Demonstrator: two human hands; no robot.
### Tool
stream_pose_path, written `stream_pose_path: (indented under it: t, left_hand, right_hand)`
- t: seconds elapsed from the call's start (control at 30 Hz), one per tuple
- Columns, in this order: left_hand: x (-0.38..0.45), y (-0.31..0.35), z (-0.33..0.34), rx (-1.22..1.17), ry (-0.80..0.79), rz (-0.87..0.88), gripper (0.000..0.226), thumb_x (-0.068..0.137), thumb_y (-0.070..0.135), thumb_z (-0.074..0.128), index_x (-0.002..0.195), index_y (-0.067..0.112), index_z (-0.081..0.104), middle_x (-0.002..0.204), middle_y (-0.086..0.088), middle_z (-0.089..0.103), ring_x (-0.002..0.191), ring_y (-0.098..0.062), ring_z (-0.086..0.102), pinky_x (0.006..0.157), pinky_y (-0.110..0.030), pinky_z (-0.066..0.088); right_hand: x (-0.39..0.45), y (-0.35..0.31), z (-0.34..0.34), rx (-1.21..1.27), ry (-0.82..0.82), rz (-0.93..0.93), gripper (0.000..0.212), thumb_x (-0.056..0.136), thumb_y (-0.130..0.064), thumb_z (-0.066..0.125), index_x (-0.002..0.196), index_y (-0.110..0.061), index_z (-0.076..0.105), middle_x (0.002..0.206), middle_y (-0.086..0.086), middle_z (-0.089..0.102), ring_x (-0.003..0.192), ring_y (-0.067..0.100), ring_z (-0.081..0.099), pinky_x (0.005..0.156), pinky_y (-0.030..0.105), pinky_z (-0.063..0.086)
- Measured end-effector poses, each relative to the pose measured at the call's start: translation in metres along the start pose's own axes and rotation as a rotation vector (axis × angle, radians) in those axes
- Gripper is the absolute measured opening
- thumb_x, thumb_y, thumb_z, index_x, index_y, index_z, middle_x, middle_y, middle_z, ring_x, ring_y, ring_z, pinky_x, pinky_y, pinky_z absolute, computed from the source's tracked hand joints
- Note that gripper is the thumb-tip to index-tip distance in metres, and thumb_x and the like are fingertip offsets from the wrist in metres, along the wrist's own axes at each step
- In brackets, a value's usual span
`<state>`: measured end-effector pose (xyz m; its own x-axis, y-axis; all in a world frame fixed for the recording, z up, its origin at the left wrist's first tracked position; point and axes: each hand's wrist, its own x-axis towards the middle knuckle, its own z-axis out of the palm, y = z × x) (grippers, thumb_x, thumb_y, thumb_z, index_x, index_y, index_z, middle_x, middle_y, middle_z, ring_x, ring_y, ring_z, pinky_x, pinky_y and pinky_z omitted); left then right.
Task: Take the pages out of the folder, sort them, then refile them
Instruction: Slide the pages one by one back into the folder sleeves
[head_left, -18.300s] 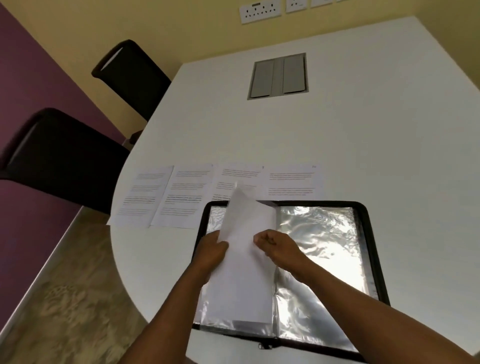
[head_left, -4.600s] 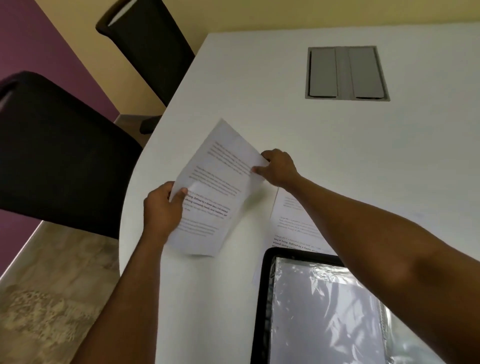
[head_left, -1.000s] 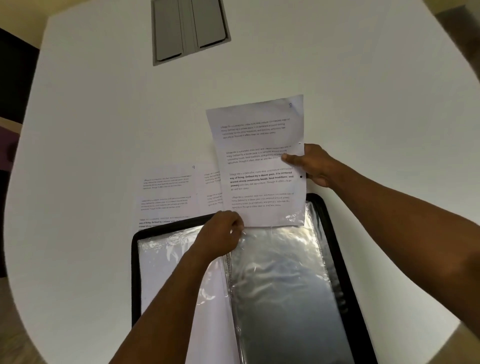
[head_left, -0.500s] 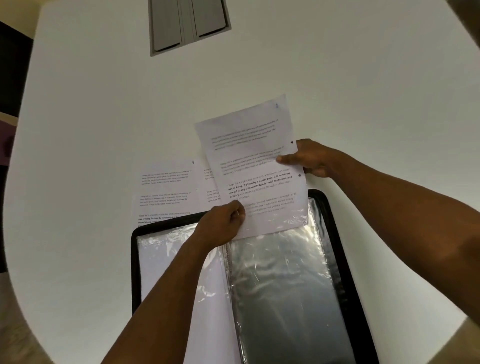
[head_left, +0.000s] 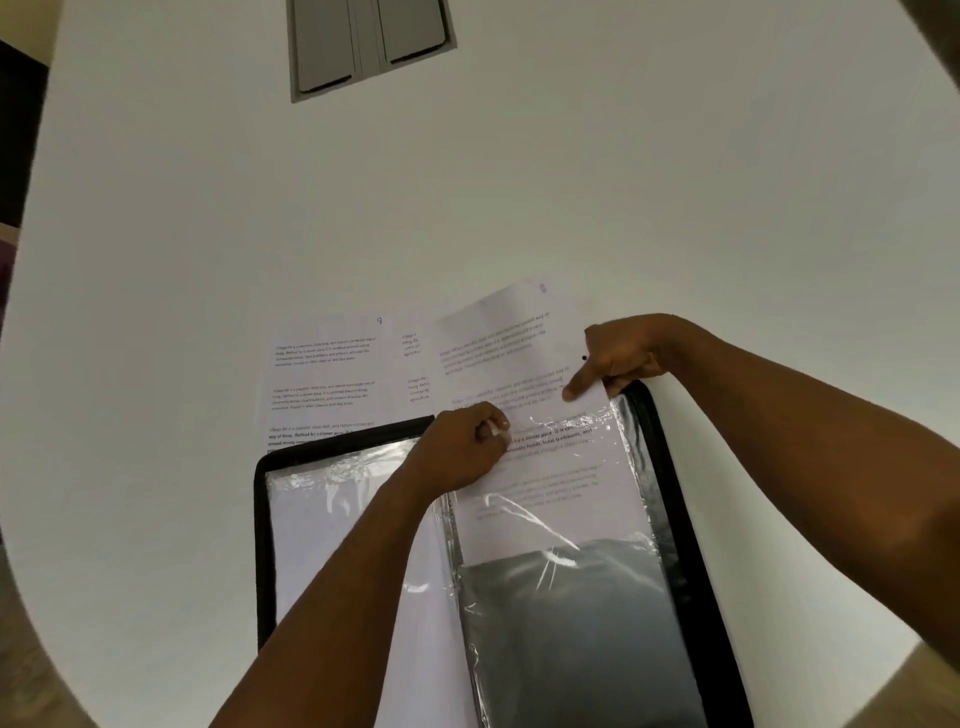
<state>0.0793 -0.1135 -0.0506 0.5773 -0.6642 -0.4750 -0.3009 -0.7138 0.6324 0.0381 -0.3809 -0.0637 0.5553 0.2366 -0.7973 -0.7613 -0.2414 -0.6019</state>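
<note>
Bare table (head_left: 571, 182) beyond loose pages (head_left: 322, 374)

The white bench (head_left: 519, 182) carries an open black-edged folder (head_left: 691, 545) at its near edge. Just beyond the folder, two printed pages (head_left: 322, 374) lie flat, overlapping. A grey hatch (head_left: 369, 41) sits flush farther back.

Glossy, crinkled plastic sleeve (head_left: 566, 597); matt paper page (head_left: 514, 364); smooth matt table (head_left: 519, 182).
</note>
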Motion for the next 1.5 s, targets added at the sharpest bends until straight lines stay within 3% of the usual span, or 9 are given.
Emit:
stream_pose_path:
  t: [0.1, 0.23, 0.4, 0.57, 0.73, 0.97, 1.27, 1.4, 1.5]
  left_hand:
    - [0.001, 0.005, 0.005, 0.003, 0.004, 0.014, 0.008, 0.090, 0.018, 0.061, 0.092, 0.018, 0.068, 0.078, 0.011, 0.063, 0.070, -0.001, 0.057, 0.064, -0.012, 0.042]
    - [0.001, 0.009, 0.006, 0.015, 0.033, 0.025, 0.009, 0.090, 0.014, 0.059, 0.091, 0.015, 0.068, 0.078, 0.011, 0.063, 0.071, 0.000, 0.056, 0.063, -0.009, 0.042]
    - [-0.001, 0.008, 0.004, 0.007, 0.045, 0.040, 0.010, 0.089, 0.011, 0.058, 0.091, 0.014, 0.068, 0.080, 0.011, 0.063, 0.074, -0.003, 0.058, 0.064, -0.004, 0.042]
    - [-0.003, 0.009, 0.004, 0.016, 0.054, 0.048, 0.011, 0.090, 0.012, 0.058, 0.092, 0.012, 0.068, 0.081, 0.011, 0.063, 0.074, -0.002, 0.057, 0.065, -0.003, 0.041]
    - [-0.005, 0.006, 0.004, 0.037, 0.086, 0.063, 0.011, 0.090, 0.011, 0.058, 0.094, 0.007, 0.068, 0.082, 0.006, 0.062, 0.075, -0.004, 0.056, 0.066, -0.004, 0.039]
    - [-0.006, 0.008, 0.006, 0.034, 0.090, 0.053, 0.010, 0.090, 0.013, 0.058, 0.086, 0.007, 0.065, 0.083, -0.003, 0.066, 0.077, -0.014, 0.060, 0.065, -0.016, 0.043]
    - [-0.019, 0.004, 0.011, -0.067, 0.223, 0.016, 0.012, 0.093, 0.016, 0.056, 0.090, 0.010, 0.066, 0.090, -0.003, 0.067, 0.084, -0.014, 0.061, 0.074, -0.024, 0.049]
    - [-0.027, 0.002, 0.018, -0.128, 0.334, 0.009, 0.007, 0.092, 0.016, 0.058, 0.093, 0.014, 0.065, 0.093, 0.001, 0.066, 0.088, -0.013, 0.061, 0.076, -0.025, 0.049]
    - [-0.043, 0.005, 0.029, -0.182, 0.393, 0.031, 0.030, 0.094, 0.017, 0.058, 0.124, 0.016, 0.057, 0.129, 0.007, 0.055, 0.122, -0.012, 0.051, 0.097, -0.025, 0.044]
  right_hand:
    - [0.004, 0.001, 0.005, 0.136, 0.039, -0.090, 0.046, 0.078, -0.025, 0.080, 0.119, -0.009, 0.065, 0.112, 0.010, 0.072, 0.103, 0.026, 0.069, 0.093, 0.042, 0.054]
    - [0.010, 0.000, 0.009, 0.107, 0.360, -0.235, 0.040, 0.081, -0.031, 0.079, 0.107, -0.002, 0.068, 0.095, 0.009, 0.073, 0.084, 0.023, 0.070, 0.078, 0.036, 0.058]
    - [-0.004, -0.004, 0.009, -0.242, 0.063, -0.076, 0.041, 0.074, -0.031, 0.083, 0.104, -0.007, 0.070, 0.095, 0.011, 0.072, 0.077, 0.018, 0.064, 0.064, 0.024, 0.050]
    - [0.003, -0.009, 0.016, 0.021, 0.414, -0.353, 0.011, 0.083, -0.021, 0.074, 0.093, -0.017, 0.075, 0.095, -0.005, 0.073, 0.093, 0.012, 0.068, 0.085, 0.029, 0.053]
    - [-0.008, -0.017, 0.024, -0.436, 0.100, -0.214, 0.005, 0.083, -0.022, 0.074, 0.086, -0.018, 0.076, 0.070, -0.015, 0.067, 0.063, -0.001, 0.057, 0.067, 0.019, 0.046]
    - [-0.006, -0.021, 0.037, -0.657, -0.066, -0.148, 0.017, 0.087, -0.011, 0.062, 0.088, -0.020, 0.077, 0.089, -0.007, 0.075, 0.082, 0.003, 0.064, 0.088, 0.026, 0.050]
    - [-0.043, 0.025, 0.061, 0.004, 0.877, -0.264, 0.048, 0.088, -0.062, 0.055, 0.083, -0.015, 0.064, 0.079, -0.004, 0.072, 0.075, 0.015, 0.069, 0.076, 0.033, 0.055]
    - [-0.072, 0.060, 0.108, -0.128, 0.788, -0.196, 0.049, 0.086, -0.061, 0.060, 0.072, -0.015, 0.056, 0.065, -0.008, 0.065, 0.064, 0.008, 0.060, 0.061, 0.024, 0.043]
    - [-0.082, 0.079, 0.135, -0.233, 0.621, -0.130, 0.042, 0.088, -0.040, 0.069, 0.064, -0.016, 0.044, 0.060, -0.002, 0.052, 0.056, 0.011, 0.050, 0.054, 0.022, 0.036]
